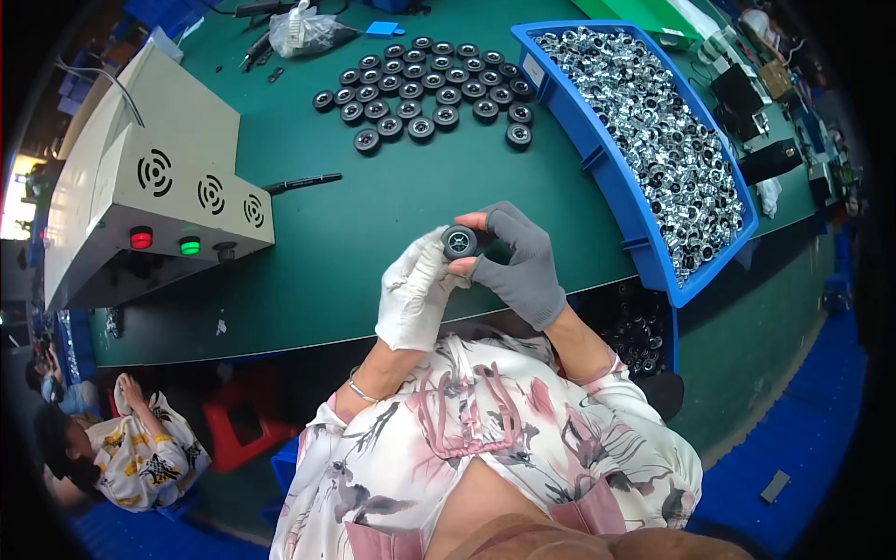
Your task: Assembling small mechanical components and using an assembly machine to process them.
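Note:
A small black wheel with a silver hub (459,243) is held above the near edge of the green table (373,215). My left hand (415,291), in a white glove, pinches it from the left. My right hand (518,261), in a grey fingerless glove, grips it from the right with bare fingertips. Both hands touch the wheel at once. Several finished black wheels (425,91) lie in rows at the far middle of the table. A long blue bin (607,173) full of shiny metal parts (653,131) stands to the right of my hands.
A beige machine box (154,187) with a red and a green light sits at the left. A black pen (303,183) lies beside it. A clear plastic bag (303,33) rests at the far edge. Another person (140,448) sits low at the left near a red stool (238,420).

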`<act>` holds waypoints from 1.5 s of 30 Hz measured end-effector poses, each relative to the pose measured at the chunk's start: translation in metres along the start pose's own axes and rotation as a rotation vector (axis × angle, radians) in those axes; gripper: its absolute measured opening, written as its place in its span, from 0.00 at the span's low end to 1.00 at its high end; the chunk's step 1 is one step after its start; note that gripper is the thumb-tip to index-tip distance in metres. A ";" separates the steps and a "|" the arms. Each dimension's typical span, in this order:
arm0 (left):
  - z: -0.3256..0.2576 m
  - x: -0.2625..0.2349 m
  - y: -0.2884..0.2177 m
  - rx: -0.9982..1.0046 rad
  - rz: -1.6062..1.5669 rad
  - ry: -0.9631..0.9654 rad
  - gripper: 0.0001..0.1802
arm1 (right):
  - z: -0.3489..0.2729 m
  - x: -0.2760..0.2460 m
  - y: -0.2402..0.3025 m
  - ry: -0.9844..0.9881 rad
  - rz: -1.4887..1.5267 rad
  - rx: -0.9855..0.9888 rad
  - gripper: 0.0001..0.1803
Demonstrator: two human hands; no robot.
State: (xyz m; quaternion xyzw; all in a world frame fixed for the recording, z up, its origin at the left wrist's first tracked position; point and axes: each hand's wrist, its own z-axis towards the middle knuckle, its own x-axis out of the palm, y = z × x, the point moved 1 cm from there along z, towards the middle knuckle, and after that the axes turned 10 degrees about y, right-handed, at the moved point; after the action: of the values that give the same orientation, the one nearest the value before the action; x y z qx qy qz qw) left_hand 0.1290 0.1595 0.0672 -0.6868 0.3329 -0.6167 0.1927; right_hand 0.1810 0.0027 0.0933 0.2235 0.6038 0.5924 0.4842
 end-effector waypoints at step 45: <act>0.012 0.020 -0.016 0.752 1.426 -0.041 0.27 | -0.019 0.001 0.001 0.076 0.537 0.301 0.17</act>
State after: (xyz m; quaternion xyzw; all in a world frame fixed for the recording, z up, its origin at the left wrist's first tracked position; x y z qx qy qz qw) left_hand 0.1451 0.1553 0.0907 -0.2094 0.4577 -0.4036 0.7641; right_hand 0.1635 -0.0054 0.0909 0.4218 0.6220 0.6110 0.2488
